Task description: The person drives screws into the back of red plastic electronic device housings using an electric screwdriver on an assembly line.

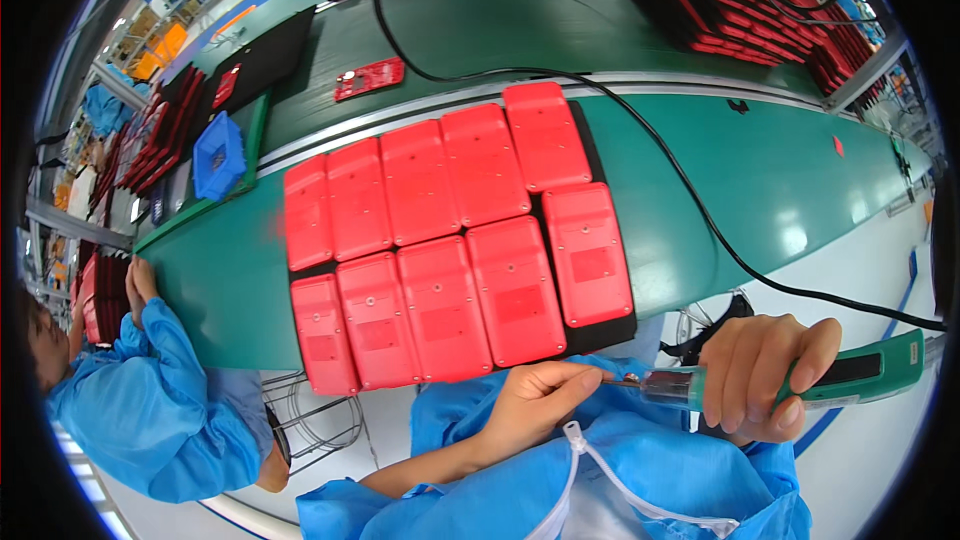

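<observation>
My right hand (755,375) is wrapped round a green electric screwdriver (880,375) with a clear front sleeve. The tool lies nearly level in front of my chest, its thin bit pointing left. At that bit's tip my left hand (540,398) is closed in a pinch; whether a screw sits between the fingertips is too small to tell. Just beyond my hands, several red plastic housings (436,305) lie back side up in two rows on a black mat (600,335). Small screw holes show along their edges.
A black cable (690,185) arcs across the green bench (690,130). Behind a metal rail lies a red circuit board (369,78). A blue bin (219,156) stands left, stacked red-and-black trays (720,10) back right. A co-worker in blue (150,410) sits at the left.
</observation>
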A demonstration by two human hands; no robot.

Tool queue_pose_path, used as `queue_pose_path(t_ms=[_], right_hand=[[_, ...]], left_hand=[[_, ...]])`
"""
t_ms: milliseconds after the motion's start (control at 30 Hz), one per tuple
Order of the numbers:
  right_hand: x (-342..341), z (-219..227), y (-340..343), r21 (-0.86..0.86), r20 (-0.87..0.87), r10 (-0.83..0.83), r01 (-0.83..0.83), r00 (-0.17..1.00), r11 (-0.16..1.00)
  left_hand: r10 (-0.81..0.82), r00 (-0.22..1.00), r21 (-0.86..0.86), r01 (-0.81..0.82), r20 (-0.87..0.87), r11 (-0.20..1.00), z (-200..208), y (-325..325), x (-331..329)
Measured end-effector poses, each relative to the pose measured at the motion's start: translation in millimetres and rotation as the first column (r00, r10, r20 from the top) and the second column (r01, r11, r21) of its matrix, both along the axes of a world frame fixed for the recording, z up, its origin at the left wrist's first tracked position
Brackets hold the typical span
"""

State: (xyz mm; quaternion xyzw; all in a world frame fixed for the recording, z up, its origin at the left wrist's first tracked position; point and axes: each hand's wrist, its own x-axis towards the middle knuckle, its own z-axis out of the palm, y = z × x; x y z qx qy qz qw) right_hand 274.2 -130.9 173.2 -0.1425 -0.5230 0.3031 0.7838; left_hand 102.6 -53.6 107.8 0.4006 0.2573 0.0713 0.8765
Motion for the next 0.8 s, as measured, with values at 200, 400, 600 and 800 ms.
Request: queue_pose_path(t_ms=[200, 400, 600, 800], right_hand=[[-1.3, 19.9, 8.1, 0.045, -0.044, -0.024, 0.026, 0.999, 0.999], [-11.3, 28.9, 38.1, 0.051, -0.095, -0.003, 0.008, 0.995, 0.999], [-12.9, 30.5, 45.9, 0.042, -0.064, 0.071, -0.069, 0.995, 0.997], [-15.2, 28.1, 48.8, 0.039, -0.048, 0.091, -0.089, 0.995, 0.995]], left_hand=[[0.167, 0.981, 0.722, -0.189, 0.103, 0.666, 10.6, 11.8, -16.9], [0.189, 0.963, 0.923, -0.243, 0.192, 0.300, 15.8, 22.4, -21.2], [0.253, 0.935, 0.948, -0.289, 0.249, 0.133, 16.3, 28.0, -25.4], [0.253, 0.936, 0.952, -0.282, 0.244, 0.122, 14.2, 29.4, -26.6]])
